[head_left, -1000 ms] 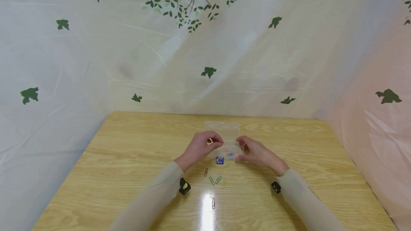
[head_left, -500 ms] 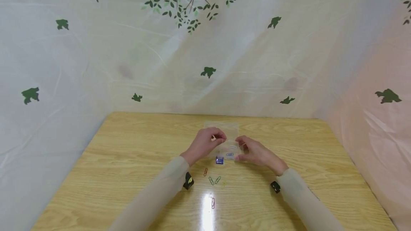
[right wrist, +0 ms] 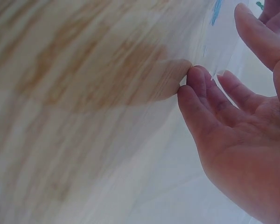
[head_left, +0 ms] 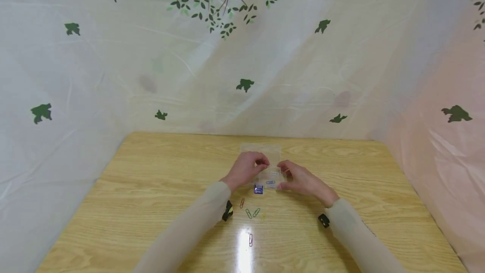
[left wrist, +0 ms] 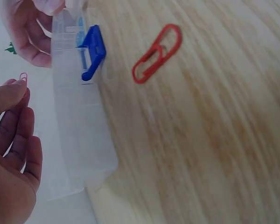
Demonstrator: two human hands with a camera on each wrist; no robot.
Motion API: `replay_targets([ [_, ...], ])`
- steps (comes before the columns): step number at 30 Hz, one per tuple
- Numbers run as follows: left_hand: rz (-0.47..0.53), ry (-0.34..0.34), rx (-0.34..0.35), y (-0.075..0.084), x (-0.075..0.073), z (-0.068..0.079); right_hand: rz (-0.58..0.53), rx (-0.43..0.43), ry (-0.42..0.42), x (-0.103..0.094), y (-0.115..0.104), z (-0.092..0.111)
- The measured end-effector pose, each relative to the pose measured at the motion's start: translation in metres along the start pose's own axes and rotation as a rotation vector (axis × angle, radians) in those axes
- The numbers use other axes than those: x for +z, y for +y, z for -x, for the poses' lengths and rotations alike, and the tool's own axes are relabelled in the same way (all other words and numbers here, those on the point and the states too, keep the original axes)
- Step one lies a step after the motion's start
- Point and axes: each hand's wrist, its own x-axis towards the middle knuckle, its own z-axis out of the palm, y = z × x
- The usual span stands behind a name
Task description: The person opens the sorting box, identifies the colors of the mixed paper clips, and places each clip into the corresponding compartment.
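Observation:
A clear plastic box (left wrist: 79, 121) with a blue latch (left wrist: 94, 52) stands on the table, its clear lid (head_left: 273, 150) raised at the back. My left hand (head_left: 246, 168) is over the box and pinches a small pink paper clip (left wrist: 23, 77) between thumb and fingertips. At the box's right end, my right hand (head_left: 303, 181) grips it, thumb by the front corner and fingers toward the back. Inside, on the right, lie a blue paper clip (head_left: 270, 182) and a whitish paper clip (head_left: 274, 173). The left part of the box is hidden behind my left hand in the head view.
In front of the box on the wooden table (head_left: 151, 205) lie a red paper clip (head_left: 242, 203), two green paper clips (head_left: 249, 213) and a faint yellow one (head_left: 264, 216). Another red clip (head_left: 251, 239) is nearer. A patterned sheet (head_left: 204, 75) hangs behind the table.
My left hand has moved to the right across the box, carrying the pink paper clip closer to my right hand. The right hand has kept its hold on the box.

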Motion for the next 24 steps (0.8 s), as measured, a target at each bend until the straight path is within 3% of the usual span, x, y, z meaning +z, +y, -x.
replay_targets([
  [14,-0.047,-0.061,-0.051,-0.0010,-0.0012,-0.0021,-0.003,-0.013,-0.006,0.0000,-0.0037,-0.0010],
  [24,-0.073,-0.062,-0.084,-0.0027,0.0028,-0.0056,0.003,-0.012,-0.001,0.0018,-0.0021,-0.0013],
])
